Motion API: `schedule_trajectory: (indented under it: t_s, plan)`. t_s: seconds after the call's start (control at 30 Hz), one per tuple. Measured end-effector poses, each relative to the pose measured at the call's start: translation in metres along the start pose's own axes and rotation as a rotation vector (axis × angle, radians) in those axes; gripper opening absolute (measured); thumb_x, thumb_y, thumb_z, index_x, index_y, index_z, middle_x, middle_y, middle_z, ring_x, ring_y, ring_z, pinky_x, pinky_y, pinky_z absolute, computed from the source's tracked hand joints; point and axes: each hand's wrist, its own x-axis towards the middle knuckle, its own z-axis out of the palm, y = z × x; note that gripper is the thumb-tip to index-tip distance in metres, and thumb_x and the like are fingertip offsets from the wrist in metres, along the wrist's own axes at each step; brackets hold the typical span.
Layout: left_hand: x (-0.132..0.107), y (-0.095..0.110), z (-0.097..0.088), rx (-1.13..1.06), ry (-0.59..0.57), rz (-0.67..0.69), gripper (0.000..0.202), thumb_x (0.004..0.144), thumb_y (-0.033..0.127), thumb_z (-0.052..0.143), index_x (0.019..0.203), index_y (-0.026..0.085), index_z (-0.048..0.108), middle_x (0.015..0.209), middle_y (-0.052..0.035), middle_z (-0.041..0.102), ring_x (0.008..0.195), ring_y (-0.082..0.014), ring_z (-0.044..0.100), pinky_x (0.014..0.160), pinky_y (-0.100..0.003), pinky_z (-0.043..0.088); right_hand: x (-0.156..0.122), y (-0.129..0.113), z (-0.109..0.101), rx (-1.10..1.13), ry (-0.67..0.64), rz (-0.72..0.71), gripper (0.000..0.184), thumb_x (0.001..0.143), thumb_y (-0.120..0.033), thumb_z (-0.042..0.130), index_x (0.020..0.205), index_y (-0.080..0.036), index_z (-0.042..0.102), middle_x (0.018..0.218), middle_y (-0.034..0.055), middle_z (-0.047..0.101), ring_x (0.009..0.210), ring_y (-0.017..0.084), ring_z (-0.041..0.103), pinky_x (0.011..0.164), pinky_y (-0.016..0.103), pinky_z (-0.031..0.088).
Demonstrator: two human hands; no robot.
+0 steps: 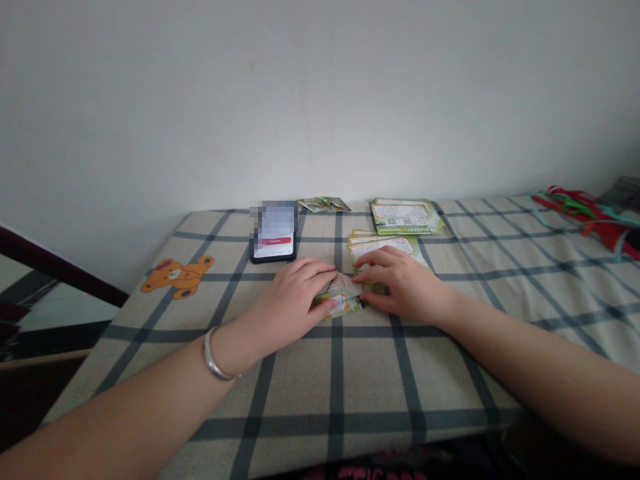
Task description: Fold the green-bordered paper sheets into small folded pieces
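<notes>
A small green-and-white printed packet (343,293) lies low over the checked cloth, between my two hands. My left hand (295,297), with a silver bangle at the wrist, grips its left side, thumb in front and fingers behind. My right hand (403,283) is closed on its right side, thumb near the front corner. Whether it is folded is hard to make out. Just behind my right fingers is a loose stack of similar printed packets (385,245), partly covered by that hand.
Another stack of printed packets (403,217) sits near the wall. Crumpled or folded shiny pieces (325,204) lie beside a phone (273,230) with a lit screen. Red and green ribbon-like strips (585,210) lie far right. A bear picture (179,277) marks the tablecloth (295,393).
</notes>
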Motion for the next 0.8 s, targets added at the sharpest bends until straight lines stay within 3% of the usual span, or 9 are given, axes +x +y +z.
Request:
schedule_trajectory:
  t_s: [0.47, 0.8]
  plan:
    - [-0.0045, 0.0032, -0.0017, 0.056, -0.056, -0.033, 0.047, 0.092, 0.035, 0.051, 0.133, 0.014, 0.047, 0.136, -0.0112, 0.049, 0.127, -0.0256, 0.041, 0.109, -0.045, 0.035, 0.0019, 0.0032, 0.0019, -0.007, 0.006, -0.015, 0.024, 0.087, -0.031, 0.062, 0.108, -0.026, 0.071, 0.115, 0.0050, 0.065, 0.103, 0.023, 0.056, 0.093, 0.040, 0.045]
    - [-0.0018, 0.0009, 0.0005, -0.143, 0.041, -0.033, 0.045, 0.079, 0.025, 0.067, 0.120, 0.019, 0.049, 0.122, -0.0079, 0.055, 0.119, -0.0240, 0.046, 0.104, -0.044, 0.039, 0.0007, 0.0028, 0.0042, 0.008, 0.062, -0.034, 0.026, 0.084, -0.029, 0.064, 0.108, -0.022, 0.069, 0.113, 0.0053, 0.066, 0.109, 0.024, 0.053, 0.098, 0.040, 0.042]
